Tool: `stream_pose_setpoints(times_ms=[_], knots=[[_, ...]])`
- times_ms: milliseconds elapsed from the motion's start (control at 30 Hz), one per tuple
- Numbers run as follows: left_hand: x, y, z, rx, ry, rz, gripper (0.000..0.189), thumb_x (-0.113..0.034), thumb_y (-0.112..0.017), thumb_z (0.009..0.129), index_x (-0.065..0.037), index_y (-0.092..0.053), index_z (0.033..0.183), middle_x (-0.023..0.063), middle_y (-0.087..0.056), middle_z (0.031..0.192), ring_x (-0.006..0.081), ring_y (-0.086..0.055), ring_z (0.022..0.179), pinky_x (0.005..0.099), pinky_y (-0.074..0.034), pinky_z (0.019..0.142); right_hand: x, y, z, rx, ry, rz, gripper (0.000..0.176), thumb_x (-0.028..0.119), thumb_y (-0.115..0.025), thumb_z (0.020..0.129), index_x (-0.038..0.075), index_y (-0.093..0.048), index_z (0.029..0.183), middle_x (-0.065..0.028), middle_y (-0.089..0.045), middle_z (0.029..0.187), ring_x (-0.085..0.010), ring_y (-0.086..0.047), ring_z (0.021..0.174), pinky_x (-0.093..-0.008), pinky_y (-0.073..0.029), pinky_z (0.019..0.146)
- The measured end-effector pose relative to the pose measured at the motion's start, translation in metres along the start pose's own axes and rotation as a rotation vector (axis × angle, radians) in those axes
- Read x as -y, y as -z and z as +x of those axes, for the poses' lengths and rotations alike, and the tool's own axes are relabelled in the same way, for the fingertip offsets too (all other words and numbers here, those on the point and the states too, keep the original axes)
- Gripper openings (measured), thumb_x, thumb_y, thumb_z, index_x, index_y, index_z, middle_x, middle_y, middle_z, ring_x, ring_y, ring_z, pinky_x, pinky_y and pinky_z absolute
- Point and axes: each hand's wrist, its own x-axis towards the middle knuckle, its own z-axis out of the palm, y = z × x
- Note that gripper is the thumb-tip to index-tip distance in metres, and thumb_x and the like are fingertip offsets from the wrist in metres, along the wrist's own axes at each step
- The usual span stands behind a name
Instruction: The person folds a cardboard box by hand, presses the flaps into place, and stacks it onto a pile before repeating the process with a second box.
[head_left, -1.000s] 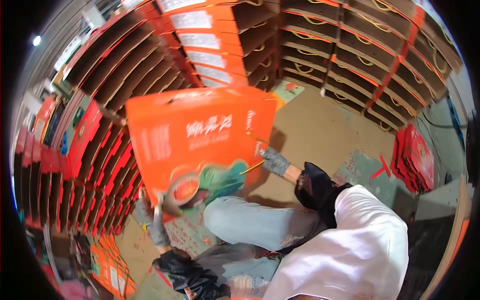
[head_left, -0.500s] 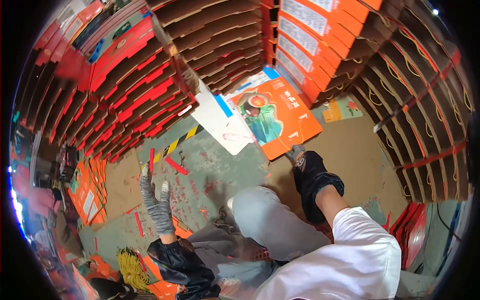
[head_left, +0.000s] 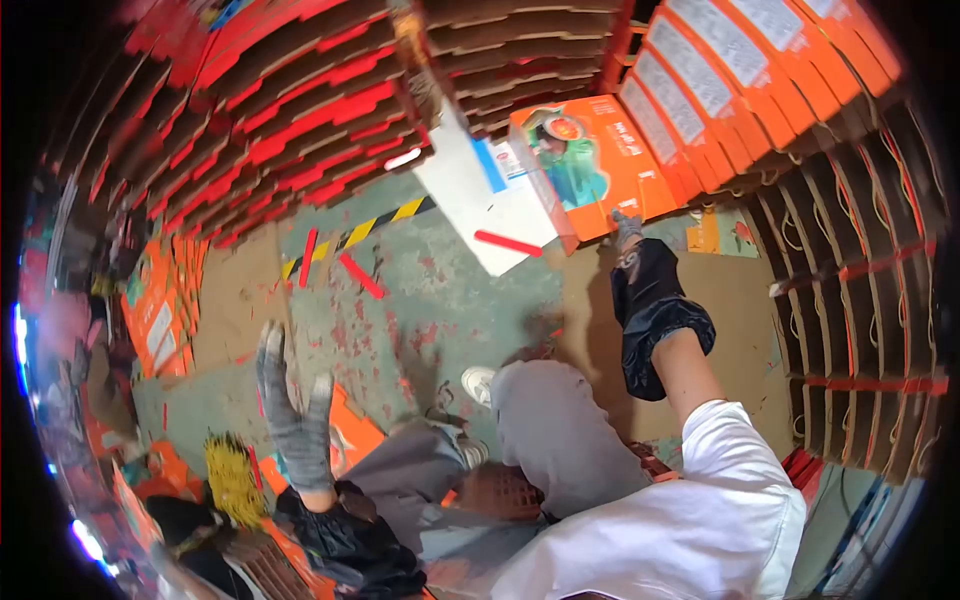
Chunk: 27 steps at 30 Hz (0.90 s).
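Ahead, the right hand [head_left: 627, 228], in a grey knit glove with a black sleeve cover [head_left: 655, 310] over the forearm, reaches out to the lower edge of an orange carton [head_left: 585, 165] printed with a food picture. The carton stands tilted on the floor [head_left: 440, 300], leaning back against a stack of orange cartons [head_left: 720, 90] with white labels. The fingers touch the carton's bottom edge, but the hand is too small in view to tell whether its grip is closed on that edge.

The left hand [head_left: 290, 405], also gloved, is raised over the floor with its grip open, fingers spread and holding nothing. Just beside it lies a flat orange carton piece [head_left: 350, 430], and nearer the person is a bundle of yellow cords [head_left: 232, 480].

A white board [head_left: 480, 215] lies just left of the orange carton, with a red strip [head_left: 508, 243] across its corner. Yellow-black hazard tape [head_left: 375, 225] runs along the floor. Rows of folded red and brown cartons [head_left: 300, 130] fill the upper left. The person's knee [head_left: 560, 430] in grey jeans is between the two arms.
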Motion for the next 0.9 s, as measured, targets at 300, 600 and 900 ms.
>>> stream_pose_setpoints(times_ms=[300, 600, 900], knots=[[0.009, 0.044, -0.097, -0.395, 0.296, -0.752, 0.051, -0.014, -0.058, 0.090, -0.001, -0.044, 0.138, 0.0151, -0.057, 0.129, 0.0224, -0.058, 0.114, 0.0328, -0.045, 0.096, -0.034, -0.022, -0.055, 0.300, 0.052, 0.497, 0.032, 0.020, -0.058, 0.093, -0.002, -0.054, 0.117, -0.0105, -0.060, 0.115, -0.0272, -0.060, 0.097, -0.0379, -0.049, 0.082], [0.285, -0.035, -0.587, -1.663, 1.231, -1.823, 0.039, -0.042, -0.051, 0.094, -0.004, -0.053, 0.083, 0.0184, -0.057, 0.118, 0.0403, -0.048, 0.122, 0.0650, -0.036, 0.100, -0.033, 0.011, -0.087, 0.418, -0.084, 0.581, 0.035, 0.020, -0.059, 0.093, -0.002, -0.053, 0.120, -0.0108, -0.059, 0.118, -0.0270, -0.059, 0.101, -0.0374, -0.048, 0.086], [0.336, -0.014, -0.626, -1.833, 1.087, -2.032, 0.054, -0.052, -0.061, 0.085, -0.002, -0.050, 0.101, 0.0214, -0.051, 0.134, 0.0418, -0.049, 0.124, 0.0625, -0.032, 0.107, -0.008, 0.042, -0.125, 0.488, -0.076, 0.484, 0.038, 0.020, -0.059, 0.093, -0.003, -0.052, 0.123, -0.0111, -0.058, 0.120, -0.0267, -0.058, 0.106, -0.0369, -0.047, 0.090]])
